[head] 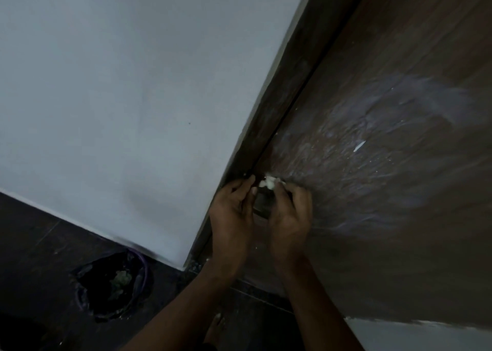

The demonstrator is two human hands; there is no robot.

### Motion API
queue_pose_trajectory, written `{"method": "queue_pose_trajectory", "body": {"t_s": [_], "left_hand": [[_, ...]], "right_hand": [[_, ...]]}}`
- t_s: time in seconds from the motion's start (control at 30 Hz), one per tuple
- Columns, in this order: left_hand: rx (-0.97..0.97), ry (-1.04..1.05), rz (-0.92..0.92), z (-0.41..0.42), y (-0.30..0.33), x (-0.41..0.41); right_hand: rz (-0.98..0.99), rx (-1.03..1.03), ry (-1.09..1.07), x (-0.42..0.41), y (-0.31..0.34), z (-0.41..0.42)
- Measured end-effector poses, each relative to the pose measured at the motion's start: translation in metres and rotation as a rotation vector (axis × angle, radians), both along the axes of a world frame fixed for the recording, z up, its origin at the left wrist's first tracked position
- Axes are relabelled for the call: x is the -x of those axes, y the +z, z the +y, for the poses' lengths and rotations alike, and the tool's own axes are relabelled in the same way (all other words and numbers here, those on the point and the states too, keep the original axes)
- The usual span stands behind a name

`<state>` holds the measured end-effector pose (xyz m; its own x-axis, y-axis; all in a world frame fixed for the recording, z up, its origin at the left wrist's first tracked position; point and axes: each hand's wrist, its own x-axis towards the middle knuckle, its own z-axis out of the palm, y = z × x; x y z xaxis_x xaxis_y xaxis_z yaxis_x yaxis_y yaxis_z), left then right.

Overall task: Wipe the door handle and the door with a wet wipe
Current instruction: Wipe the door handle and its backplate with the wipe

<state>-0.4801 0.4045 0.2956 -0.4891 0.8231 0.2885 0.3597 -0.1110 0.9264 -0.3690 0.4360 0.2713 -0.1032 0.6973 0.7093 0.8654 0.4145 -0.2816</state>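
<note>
Head view, dim light. Left hand point(231, 212) and right hand point(290, 214) raised side by side against a brown door point(386, 164), fingers curled inward. Small white wipe point(269, 183) bunched at the right hand's fingertips, pinched there, just above a dark door handle point(262, 204) half hidden in the gap between both hands. Left hand curled near the handle; grip on anything impossible to tell. Pale streaks and white flecks across the door, above and right of the right hand. Dark door frame point(287, 89) just above the left hand, pale wall point(119, 84) beyond it to the left. Dark floor point(32, 244) below the left forearm, with a black bag point(114, 284) lying on it.
</note>
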Motion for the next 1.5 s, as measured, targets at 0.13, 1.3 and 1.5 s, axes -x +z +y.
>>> {"method": "queue_pose_trajectory", "body": {"t_s": [0.13, 1.3, 1.5], "left_hand": [[-0.010, 0.012, -0.006, -0.001, 0.002, 0.001], [-0.001, 0.039, -0.086, -0.001, -0.012, -0.007], [0.009, 0.056, -0.338, 0.002, -0.012, -0.010]], "right_hand": [[-0.115, -0.072, 0.038, -0.006, 0.003, 0.006], [-0.095, 0.054, -0.045, 0.018, 0.022, 0.003], [-0.083, 0.036, -0.016, 0.011, 0.023, 0.004]]}}
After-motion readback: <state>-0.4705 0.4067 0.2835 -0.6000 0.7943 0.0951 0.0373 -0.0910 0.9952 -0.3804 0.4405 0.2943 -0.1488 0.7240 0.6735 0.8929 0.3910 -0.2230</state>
